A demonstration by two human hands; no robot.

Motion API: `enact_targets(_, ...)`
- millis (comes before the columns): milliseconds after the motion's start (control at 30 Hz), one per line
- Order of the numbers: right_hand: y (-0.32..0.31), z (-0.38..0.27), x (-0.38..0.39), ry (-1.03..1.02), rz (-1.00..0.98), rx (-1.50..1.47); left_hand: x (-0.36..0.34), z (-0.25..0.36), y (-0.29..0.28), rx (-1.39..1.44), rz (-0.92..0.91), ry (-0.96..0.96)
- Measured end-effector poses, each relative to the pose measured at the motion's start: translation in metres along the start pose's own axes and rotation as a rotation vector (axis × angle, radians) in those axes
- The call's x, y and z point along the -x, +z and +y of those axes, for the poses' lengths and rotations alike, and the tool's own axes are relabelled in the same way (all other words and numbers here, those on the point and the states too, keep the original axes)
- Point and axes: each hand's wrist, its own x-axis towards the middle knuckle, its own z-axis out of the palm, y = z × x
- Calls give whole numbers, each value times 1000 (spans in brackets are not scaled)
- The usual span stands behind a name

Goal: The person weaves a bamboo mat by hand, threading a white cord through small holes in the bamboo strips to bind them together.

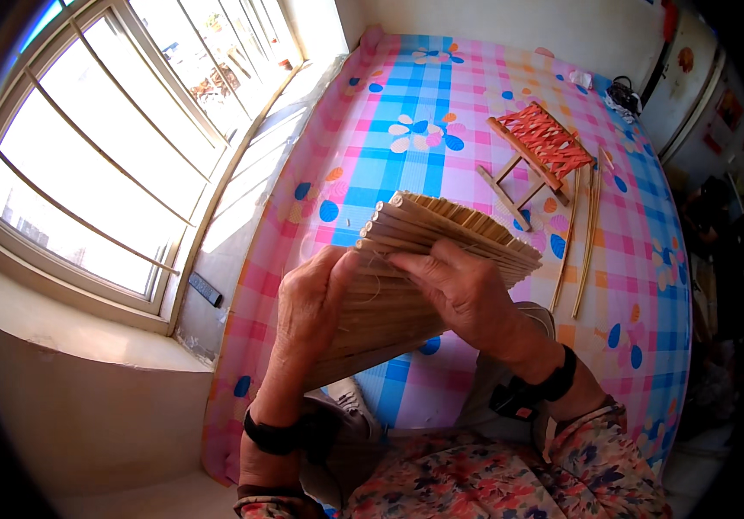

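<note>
A mat of pale dry stalks is held up in front of me, tilted, with the cut stalk ends along its upper edge. My left hand is closed on its left edge, the thumb near the round stalk ends. My right hand grips the mat's face, thumb and forefinger pinched together close to those ends. Thin thread-like strands show between the two hands. Whether the right fingertips also hold a strand is too small to tell. The mat hides part of my left fingers.
A folding stool with a red woven seat rests on the checked, flowered cover. Beside it lie several long thin stalks. A dark remote control sits on the sill under the barred window. A black bag is at the far right.
</note>
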Motion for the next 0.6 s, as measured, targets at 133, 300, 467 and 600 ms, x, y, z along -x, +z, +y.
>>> enact_targets(133,-5,1,-1,23,-37,48,-1,3,2,3,-5,-6)
enact_targets(300,-8,3,-1,-10,-39,48,0,3,4,-11,0,-10)
enact_targets(467,-14,-7,-2,18,-61,110,2,1,6,-70,6,34)
enact_targets(600,-36,-28,1,88,-112,169,9,13,15,-78,-8,56)
